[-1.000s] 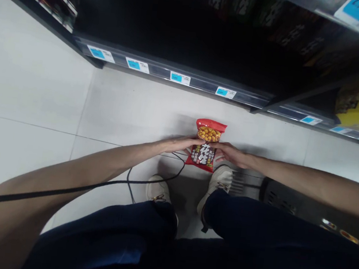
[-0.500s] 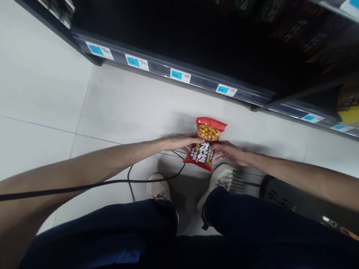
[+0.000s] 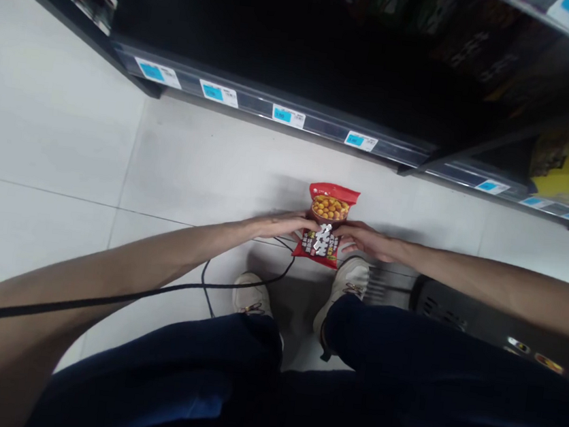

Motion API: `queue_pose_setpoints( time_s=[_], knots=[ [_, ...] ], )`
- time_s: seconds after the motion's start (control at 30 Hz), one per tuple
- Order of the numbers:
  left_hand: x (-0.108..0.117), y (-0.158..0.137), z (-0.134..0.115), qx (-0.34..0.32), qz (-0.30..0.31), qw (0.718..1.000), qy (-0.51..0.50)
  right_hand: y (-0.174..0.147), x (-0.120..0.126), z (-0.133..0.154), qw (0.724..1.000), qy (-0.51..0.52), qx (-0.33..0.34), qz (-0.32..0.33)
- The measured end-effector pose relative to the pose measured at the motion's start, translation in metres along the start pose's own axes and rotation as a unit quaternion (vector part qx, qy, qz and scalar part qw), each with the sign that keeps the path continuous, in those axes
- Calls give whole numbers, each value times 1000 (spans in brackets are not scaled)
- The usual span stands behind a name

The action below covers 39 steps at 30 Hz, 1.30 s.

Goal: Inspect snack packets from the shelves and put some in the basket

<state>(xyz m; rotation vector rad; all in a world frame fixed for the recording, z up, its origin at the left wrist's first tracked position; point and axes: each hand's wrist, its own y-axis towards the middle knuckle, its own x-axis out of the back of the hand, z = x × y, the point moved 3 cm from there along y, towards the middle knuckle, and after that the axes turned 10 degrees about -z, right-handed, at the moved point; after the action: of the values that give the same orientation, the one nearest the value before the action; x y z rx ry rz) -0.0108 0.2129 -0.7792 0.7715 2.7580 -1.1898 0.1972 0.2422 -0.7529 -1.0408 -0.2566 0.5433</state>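
A red and brown bag of peanuts point(image 3: 330, 208), printed with a bowl of round nuts and large white characters, is held in front of me above the floor. My left hand point(image 3: 290, 226) grips its left edge, thumb across the front. On the opposite edge, my right hand point(image 3: 366, 240) has its thumb on the front too. The fingers behind the bag are mostly hidden. The bag's printed face points up toward me, its top end toward the shelf.
Ahead runs a dark shelf point(image 3: 262, 46) with price tags point(image 3: 289, 116) along its lip. Yellow packages point(image 3: 560, 163) sit at the right. A black cable point(image 3: 152, 292) crosses my left arm. Below are my shoes point(image 3: 253, 295), and a dark grey basket-like object point(image 3: 441, 307) stands at the right.
Both hands keep their hold on the bag, which has tilted or shifted very slightly toward the shelf. The view has moved a little; otherwise things look the same.
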Motion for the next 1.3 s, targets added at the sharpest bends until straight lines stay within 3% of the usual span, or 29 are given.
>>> queue_pose_setpoints(
  time_s=[0.63,1.3],
  knots=[
    [0,-1,-4,-5,-1,999,37,-10,-2,9,996,-71,44,32],
    [2,2,-1,-29,0,998,62,-10,-2,8,997,-72,24,12]
  ],
)
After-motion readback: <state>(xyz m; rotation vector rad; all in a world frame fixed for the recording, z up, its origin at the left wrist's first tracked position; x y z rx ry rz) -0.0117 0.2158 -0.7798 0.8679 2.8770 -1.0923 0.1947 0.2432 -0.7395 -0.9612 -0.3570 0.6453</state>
